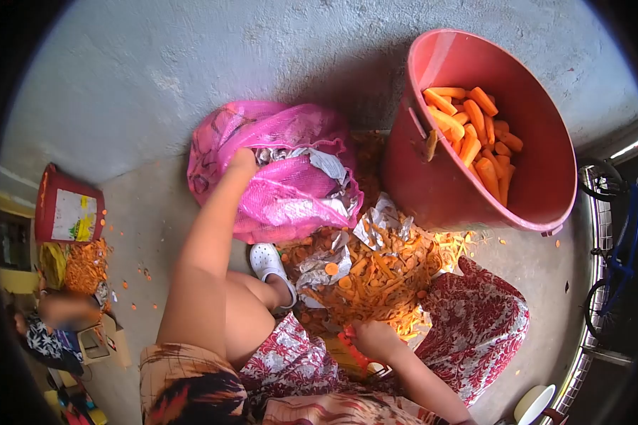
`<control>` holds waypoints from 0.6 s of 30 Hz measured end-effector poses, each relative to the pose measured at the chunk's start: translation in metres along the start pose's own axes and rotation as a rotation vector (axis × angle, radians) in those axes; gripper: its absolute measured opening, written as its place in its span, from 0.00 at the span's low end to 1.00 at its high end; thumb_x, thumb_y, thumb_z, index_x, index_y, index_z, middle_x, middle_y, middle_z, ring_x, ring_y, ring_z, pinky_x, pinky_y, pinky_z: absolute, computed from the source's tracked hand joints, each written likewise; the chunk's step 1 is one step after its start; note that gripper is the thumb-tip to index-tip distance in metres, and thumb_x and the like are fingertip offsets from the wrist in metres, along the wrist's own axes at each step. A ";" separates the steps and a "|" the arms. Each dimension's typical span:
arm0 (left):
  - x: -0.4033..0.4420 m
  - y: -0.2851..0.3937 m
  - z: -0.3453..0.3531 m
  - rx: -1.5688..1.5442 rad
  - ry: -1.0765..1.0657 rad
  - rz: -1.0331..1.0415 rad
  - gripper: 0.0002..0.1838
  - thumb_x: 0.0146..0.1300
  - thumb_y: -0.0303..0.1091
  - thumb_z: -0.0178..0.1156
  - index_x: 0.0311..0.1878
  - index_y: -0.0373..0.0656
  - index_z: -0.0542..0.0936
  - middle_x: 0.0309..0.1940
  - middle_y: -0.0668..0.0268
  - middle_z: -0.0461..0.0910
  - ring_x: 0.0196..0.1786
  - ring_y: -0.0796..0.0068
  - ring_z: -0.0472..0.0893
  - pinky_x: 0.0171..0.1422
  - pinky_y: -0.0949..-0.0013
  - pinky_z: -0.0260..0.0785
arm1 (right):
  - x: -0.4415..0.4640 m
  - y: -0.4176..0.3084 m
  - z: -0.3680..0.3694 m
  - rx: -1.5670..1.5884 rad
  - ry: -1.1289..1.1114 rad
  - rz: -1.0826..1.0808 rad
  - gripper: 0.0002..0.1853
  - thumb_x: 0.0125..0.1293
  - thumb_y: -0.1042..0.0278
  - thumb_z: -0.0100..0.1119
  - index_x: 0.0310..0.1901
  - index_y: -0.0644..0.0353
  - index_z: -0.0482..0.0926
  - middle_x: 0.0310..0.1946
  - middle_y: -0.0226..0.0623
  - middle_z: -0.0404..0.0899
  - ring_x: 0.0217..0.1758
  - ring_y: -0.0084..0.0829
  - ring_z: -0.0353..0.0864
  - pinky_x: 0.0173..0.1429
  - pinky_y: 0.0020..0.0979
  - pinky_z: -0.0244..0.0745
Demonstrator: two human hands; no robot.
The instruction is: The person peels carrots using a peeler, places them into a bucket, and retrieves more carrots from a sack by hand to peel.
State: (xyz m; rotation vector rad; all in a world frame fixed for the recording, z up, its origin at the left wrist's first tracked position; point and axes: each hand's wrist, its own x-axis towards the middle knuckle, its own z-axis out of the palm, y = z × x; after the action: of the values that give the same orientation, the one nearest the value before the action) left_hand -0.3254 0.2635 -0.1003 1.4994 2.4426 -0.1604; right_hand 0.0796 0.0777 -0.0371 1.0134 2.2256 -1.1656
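Note:
My left arm stretches forward, and my left hand (244, 161) is in the mouth of a pink mesh bag (280, 209), its fingers hidden by the mesh. Crumpled newspaper (326, 164) shows inside the bag. Close to my lap, my right hand (376, 341) is closed round a red peeler (347, 337), whose blade I cannot make out. A heap of carrot peelings (376, 280) with cut ends and paper scraps lies on the floor between my legs. At the upper right, a big red tub (432, 163) holds several peeled carrots (482, 113).
A grey wall (262, 57) rises behind the bag. Far left, a person (49, 340) sits near a red bucket (46, 205) and another pile of peelings (86, 268). A white bowl (533, 405) and a blue bicycle (620, 262) are on the right.

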 end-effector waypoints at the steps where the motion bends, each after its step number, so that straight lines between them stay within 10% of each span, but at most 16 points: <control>1: 0.011 -0.001 0.026 0.028 0.063 -0.003 0.16 0.48 0.33 0.57 0.39 0.33 0.75 0.40 0.47 0.74 0.42 0.56 0.76 0.46 0.61 0.68 | -0.002 0.000 -0.001 0.000 0.001 0.004 0.12 0.54 0.63 0.46 0.34 0.62 0.71 0.27 0.47 0.76 0.32 0.45 0.77 0.35 0.41 0.72; 3: 0.028 0.002 0.067 0.078 0.186 -0.011 0.17 0.48 0.33 0.55 0.41 0.32 0.75 0.41 0.47 0.73 0.44 0.57 0.76 0.47 0.62 0.68 | -0.006 0.002 0.001 -0.006 0.009 0.004 0.12 0.54 0.63 0.46 0.34 0.62 0.71 0.28 0.47 0.77 0.32 0.45 0.77 0.36 0.41 0.72; 13: 0.012 0.023 0.056 0.253 -0.712 0.108 0.17 0.47 0.32 0.50 0.42 0.41 0.77 0.45 0.56 0.74 0.45 0.57 0.75 0.48 0.61 0.67 | -0.005 0.003 0.001 -0.001 -0.012 0.022 0.12 0.53 0.62 0.47 0.35 0.60 0.72 0.28 0.45 0.77 0.32 0.43 0.77 0.36 0.40 0.72; 18: 0.003 0.040 0.076 0.350 -0.401 0.092 0.14 0.50 0.31 0.50 0.41 0.40 0.78 0.42 0.55 0.75 0.43 0.59 0.77 0.44 0.63 0.69 | -0.001 0.007 0.005 0.020 -0.014 0.012 0.12 0.54 0.62 0.47 0.35 0.60 0.72 0.28 0.45 0.77 0.32 0.43 0.78 0.35 0.40 0.72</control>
State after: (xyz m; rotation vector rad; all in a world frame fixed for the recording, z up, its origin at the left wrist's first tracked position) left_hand -0.2779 0.2671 -0.1722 1.5274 2.0925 -0.8216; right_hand 0.0853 0.0754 -0.0429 1.0224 2.1983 -1.1881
